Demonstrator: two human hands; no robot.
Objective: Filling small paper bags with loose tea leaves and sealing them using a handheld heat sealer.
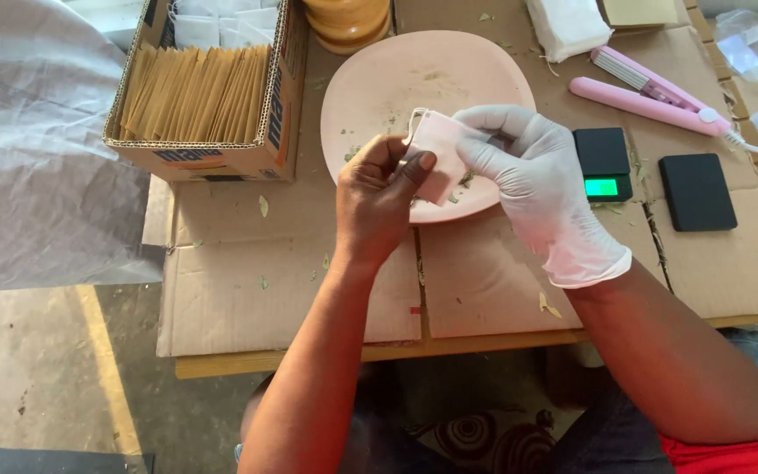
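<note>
Head view, looking down over a cardboard-covered table (291, 290). Bare left hand (379, 197) and white-gloved right hand (532, 180) meeting above the near rim of a pale pink plate (396, 79). Between them a small pale pink sachet (439, 151), held up off the plate: left thumb and fingertips pinched shut on its lower left corner, gloved fingers closed on its right edge and top. Sachet thus spanning the gap between both grips, tilted, its upper left corner free.

Scattered on the plate and the cardboard, small green leaf flakes. Left of the plate, an open cardboard box (208, 158) packed with upright tan envelopes (195, 92). Right of the gloved hand, a small black scale with a lit green display (603, 162), and beside it a flat black lid (697, 191). Behind these, a pink heat sealer (651, 92) with open arms.
</note>
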